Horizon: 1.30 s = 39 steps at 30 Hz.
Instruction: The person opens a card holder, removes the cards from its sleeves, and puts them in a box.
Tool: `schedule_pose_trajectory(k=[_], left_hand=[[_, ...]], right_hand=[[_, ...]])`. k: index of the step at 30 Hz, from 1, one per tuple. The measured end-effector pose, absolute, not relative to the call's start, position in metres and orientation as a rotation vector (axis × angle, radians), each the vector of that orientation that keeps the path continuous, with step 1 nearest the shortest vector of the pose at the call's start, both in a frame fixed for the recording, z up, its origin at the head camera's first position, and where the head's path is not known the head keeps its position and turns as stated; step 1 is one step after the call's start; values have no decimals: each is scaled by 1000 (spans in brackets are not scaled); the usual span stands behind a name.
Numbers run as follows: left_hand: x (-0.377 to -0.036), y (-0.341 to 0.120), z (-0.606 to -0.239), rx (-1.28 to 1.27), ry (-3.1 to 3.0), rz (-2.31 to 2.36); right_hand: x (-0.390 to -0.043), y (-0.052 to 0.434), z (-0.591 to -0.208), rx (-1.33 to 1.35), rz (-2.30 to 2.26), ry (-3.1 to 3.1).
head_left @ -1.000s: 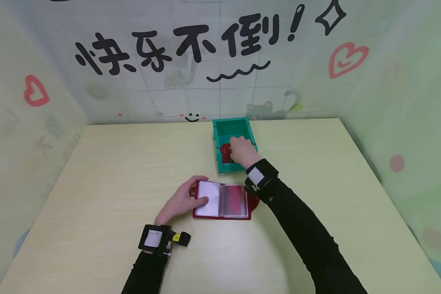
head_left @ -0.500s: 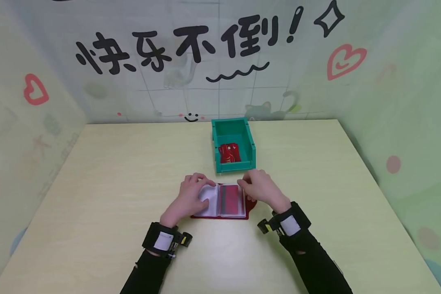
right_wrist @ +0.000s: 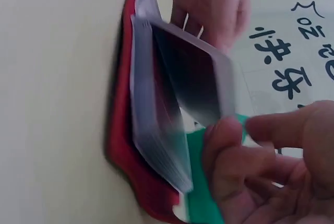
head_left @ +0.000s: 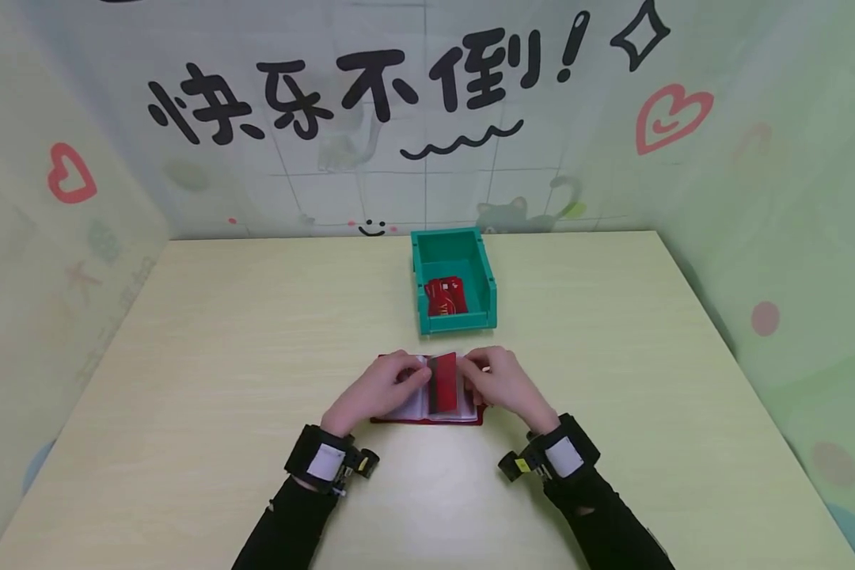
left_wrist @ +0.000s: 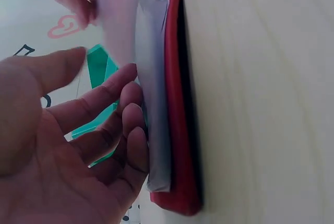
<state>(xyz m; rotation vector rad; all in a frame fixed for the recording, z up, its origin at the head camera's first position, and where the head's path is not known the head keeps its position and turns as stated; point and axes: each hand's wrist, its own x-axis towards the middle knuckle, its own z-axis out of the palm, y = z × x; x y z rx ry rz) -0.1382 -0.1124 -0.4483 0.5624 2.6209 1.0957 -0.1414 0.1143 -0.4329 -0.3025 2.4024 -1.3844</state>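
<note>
A red card holder (head_left: 427,422) lies open on the table, its clear plastic sleeves in a stack in the right wrist view. One sleeve page (right_wrist: 201,80) with a dark-and-red card in it stands raised from that stack. My right hand (head_left: 504,382) pinches the raised page at its outer corner, between thumb and index finger. On the left half, my left hand (head_left: 379,389) touches the leaves with its fingertips; its thumb stands apart from its fingers in the left wrist view. Parts of the holder are hidden under both hands.
Behind the holder stands a green bin (head_left: 459,322) with red packets (head_left: 445,297) inside. The pale wooden table (head_left: 221,332) is bounded by printed cloth walls at the back and sides.
My right hand has come back from the bin to the holder and lifted a sleeve page. My left hand has shifted a little to the right along the leaves.
</note>
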Motion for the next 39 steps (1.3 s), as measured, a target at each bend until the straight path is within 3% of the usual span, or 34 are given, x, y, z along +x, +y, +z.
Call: schedule_pose_trajectory(k=[5, 14, 22, 28, 39], left_hand=[[-140, -114, -448, 449, 2537, 1183], [-140, -124, -446, 378, 2533, 1239], [-141, -144, -450, 267, 2564, 1317], [-140, -150, -452, 56, 2484, 1314], [-140, -149, -455, -33, 2490, 1276]], right_hand=[[-136, 102, -445, -392, -1577, 2308], [-137, 89, -462, -578, -1435, 2508], [-142, 82, -456, -400, -1301, 2583], [-144, 74, -450, -426, -1167, 2639], [-144, 57, -447, -380, -937, 2737]])
